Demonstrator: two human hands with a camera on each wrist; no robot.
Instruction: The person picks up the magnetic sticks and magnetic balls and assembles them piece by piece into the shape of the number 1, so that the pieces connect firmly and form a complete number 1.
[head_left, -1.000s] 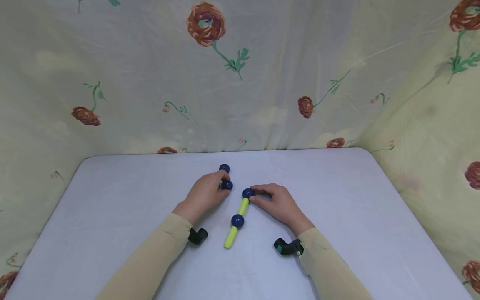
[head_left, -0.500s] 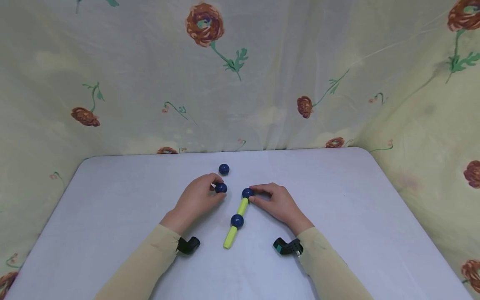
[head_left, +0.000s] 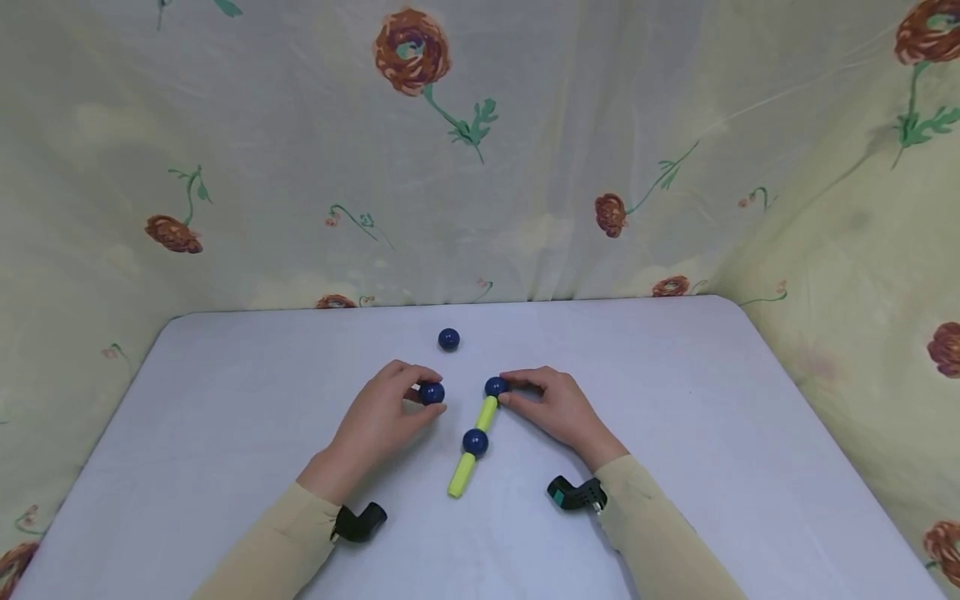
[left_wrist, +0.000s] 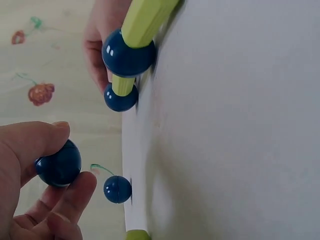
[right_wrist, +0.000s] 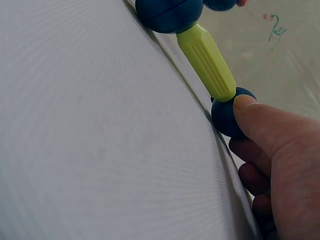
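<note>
In the head view my left hand pinches a dark blue ball between thumb and fingers; the left wrist view shows this ball held off the table. My right hand grips the far blue ball of a chain lying on the table. From that ball runs a yellow-green stick to a middle blue ball. A second yellow-green stick extends from the middle ball toward me, its near end free. In the right wrist view my thumb presses the end ball beside the ribbed stick.
A loose blue ball sits near the back of the white-covered table. At the bottom of the left wrist view a yellow-green end peeks in, mostly cut off. Flowered cloth hangs behind and beside the table.
My left hand has drawn back toward me and left with its blue ball, away from the loose ball at the back. The right hand and the chain have stayed put.
</note>
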